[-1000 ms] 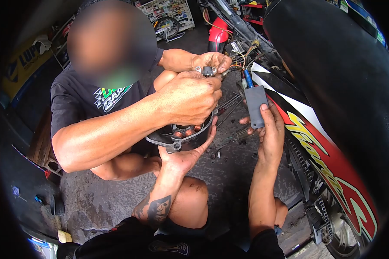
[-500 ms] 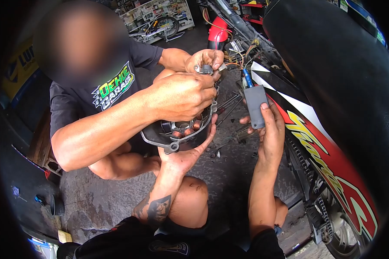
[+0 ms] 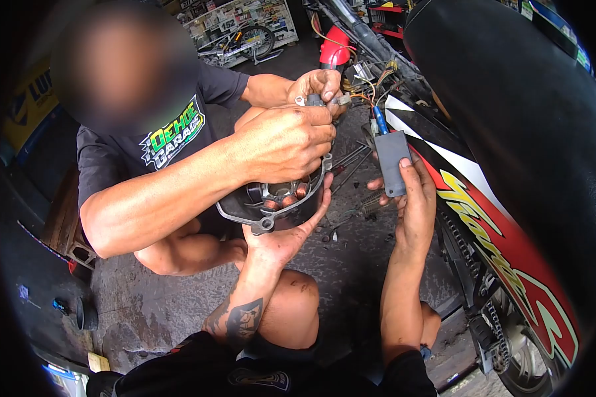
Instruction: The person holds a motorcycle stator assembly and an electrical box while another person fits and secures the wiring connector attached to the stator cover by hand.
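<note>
My left hand (image 3: 271,246) holds up an engine cover (image 3: 265,225) from below, its palm under the rim and its fingers along the right side. Copper coils (image 3: 271,205) show inside the cover. In my right hand (image 3: 417,192) is a flat grey rectangular box (image 3: 395,162), gripped between thumb and fingers. A blue connector (image 3: 380,120) with wires is at its upper end. Above the cover, a co-worker's near hand (image 3: 288,145) hides part of it. The co-worker's far hand (image 3: 314,85) is by a small dark part (image 3: 314,100) and a pale connector (image 3: 344,99).
A motorcycle with a black seat (image 3: 510,112) and red side panel (image 3: 490,205) stands close on the right. Loose wires (image 3: 374,86) come from its frame. Tools (image 3: 351,162) lie on the dark floor (image 3: 152,304). The co-worker (image 3: 172,139) squats opposite.
The co-worker's hands have shifted slightly at the small dark part, and the pale connector has turned a little. My two hands, the cover and the grey box are nearly still.
</note>
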A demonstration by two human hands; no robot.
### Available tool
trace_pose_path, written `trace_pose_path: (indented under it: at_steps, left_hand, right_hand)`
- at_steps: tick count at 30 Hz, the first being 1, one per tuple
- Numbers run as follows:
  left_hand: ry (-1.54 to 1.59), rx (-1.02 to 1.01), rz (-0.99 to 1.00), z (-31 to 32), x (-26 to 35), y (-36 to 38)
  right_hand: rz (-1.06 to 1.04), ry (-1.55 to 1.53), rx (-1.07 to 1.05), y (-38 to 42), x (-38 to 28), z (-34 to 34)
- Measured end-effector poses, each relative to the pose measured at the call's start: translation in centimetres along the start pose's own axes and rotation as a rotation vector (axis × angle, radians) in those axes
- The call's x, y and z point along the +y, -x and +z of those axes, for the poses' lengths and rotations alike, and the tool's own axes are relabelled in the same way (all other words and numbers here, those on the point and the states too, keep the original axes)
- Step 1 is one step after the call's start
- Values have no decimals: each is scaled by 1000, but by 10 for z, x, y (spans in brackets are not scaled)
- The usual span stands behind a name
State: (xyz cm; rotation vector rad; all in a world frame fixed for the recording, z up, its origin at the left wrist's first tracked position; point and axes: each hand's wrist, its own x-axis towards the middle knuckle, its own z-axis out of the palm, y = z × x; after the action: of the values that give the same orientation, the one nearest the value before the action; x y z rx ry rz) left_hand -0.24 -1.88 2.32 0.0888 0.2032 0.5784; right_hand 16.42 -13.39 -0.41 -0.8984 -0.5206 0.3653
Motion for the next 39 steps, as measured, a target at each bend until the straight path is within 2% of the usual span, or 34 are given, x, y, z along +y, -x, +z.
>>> trace_pose_path:
  at_steps: [18,30,39]
  left_hand:
    - [28,-79,-78,-1,0,0]
    - [65,-29,-88,2,1,0]
    - [52,-64,-95,2,0,0]
  right_hand:
    - [13,-1,1,0,0,1]
    - [3,7,-4,0,-2,1]
    - [6,6,1,-1,1,0]
